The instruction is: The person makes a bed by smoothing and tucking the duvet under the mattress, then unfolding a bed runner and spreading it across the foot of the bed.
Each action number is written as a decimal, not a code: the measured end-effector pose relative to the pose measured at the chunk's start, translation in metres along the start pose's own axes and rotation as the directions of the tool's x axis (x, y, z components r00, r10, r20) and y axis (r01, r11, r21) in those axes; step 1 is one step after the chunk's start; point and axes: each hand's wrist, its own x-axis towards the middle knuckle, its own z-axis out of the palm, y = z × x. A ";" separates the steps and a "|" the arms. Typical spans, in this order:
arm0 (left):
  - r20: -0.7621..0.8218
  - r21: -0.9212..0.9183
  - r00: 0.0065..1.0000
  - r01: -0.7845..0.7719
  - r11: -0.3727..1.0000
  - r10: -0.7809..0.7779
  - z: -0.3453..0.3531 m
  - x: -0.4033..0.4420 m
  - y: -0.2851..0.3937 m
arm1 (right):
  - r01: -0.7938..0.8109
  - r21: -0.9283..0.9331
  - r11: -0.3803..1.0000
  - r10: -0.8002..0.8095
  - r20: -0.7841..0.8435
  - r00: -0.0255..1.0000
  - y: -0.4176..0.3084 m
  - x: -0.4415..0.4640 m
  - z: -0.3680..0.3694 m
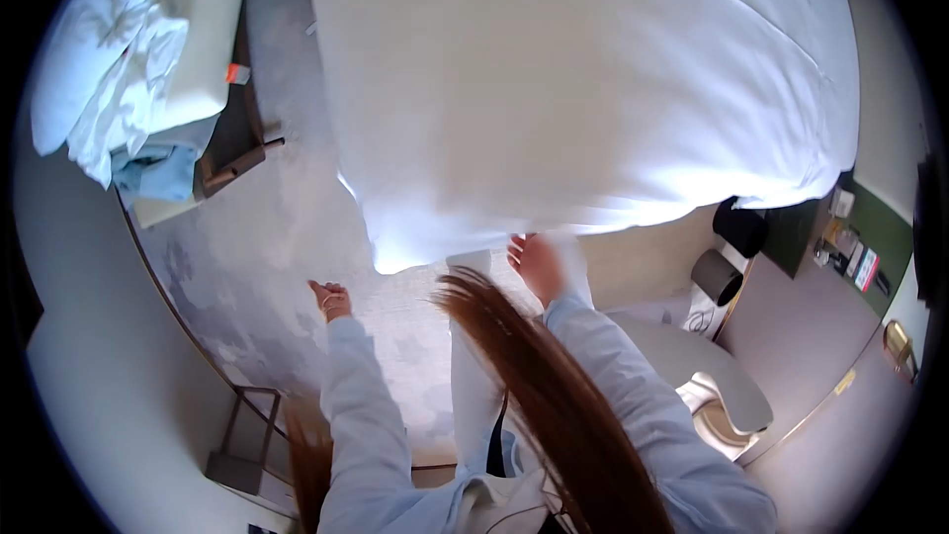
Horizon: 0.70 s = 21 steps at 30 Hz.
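White bedding point(573, 89) covers the bed, its near edge by the right hand point(537, 265), whose grip I cannot tell. Left of the bed, mottled floor point(287, 227) runs toward a pillow-laden chair point(232, 143); there the left hand point(331, 302) is released, loosely curled. Bins point(717, 277) stand right.

A bedroom, perhaps a hotel's, with a white-covered bed point(583, 79), piled pillows point(99, 30) and a patterned carpet point(237, 237).
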 end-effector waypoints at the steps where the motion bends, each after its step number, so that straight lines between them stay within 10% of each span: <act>1: 0.072 0.058 0.996 0.041 0.997 -0.046 0.026 -0.016 0.013 | 0.058 0.053 0.997 -0.057 -0.023 0.998 0.001 0.010 -0.002; 8: 0.326 0.503 0.679 0.465 0.728 -0.658 0.181 -0.117 -0.067 | 0.115 0.497 0.860 0.042 -0.294 0.955 -0.043 0.111 -0.032; 17: 0.266 0.540 0.872 0.217 0.813 -0.410 0.165 -0.076 -0.123 | 0.538 0.352 0.766 -0.589 0.047 0.807 -0.115 0.114 -0.072; 21: 0.209 0.548 0.937 0.126 0.827 -0.281 0.141 -0.058 -0.085 | 0.614 0.384 0.689 -0.591 -0.192 0.784 -0.138 0.039 -0.055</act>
